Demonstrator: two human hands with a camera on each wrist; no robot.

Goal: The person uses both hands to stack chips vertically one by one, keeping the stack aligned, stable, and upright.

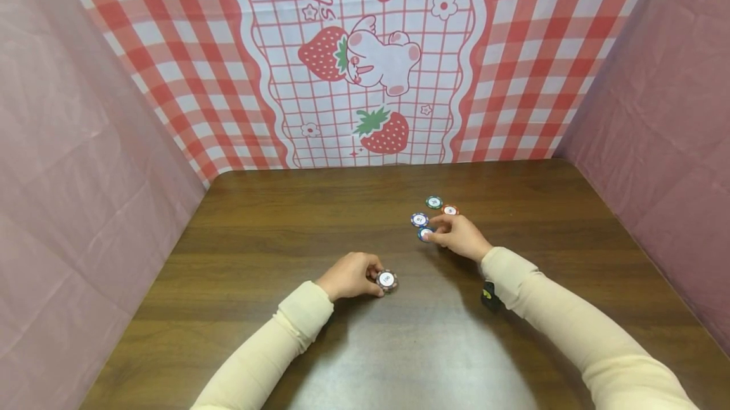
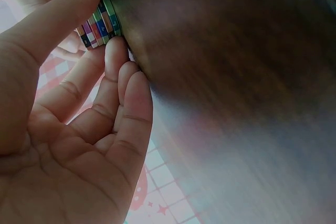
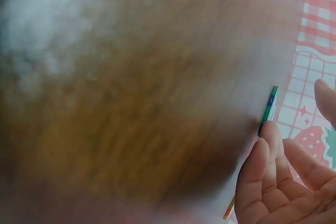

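My left hand grips a small stack of poker chips between thumb and fingers, close to the wooden table. The top chip is brown and white with a number. In the left wrist view the stack shows several coloured edges. Farther right, my right hand reaches over loose chips, thumb tip at a blue chip. Another blue chip lies at its index finger. Behind these are a green chip and an orange chip. The right wrist view shows thumb and fingers spread apart.
The brown wooden table ends at a red-and-white strawberry cloth hanging behind it. Pink fabric walls stand on the left and right. A black band-like object sits under the right wrist.
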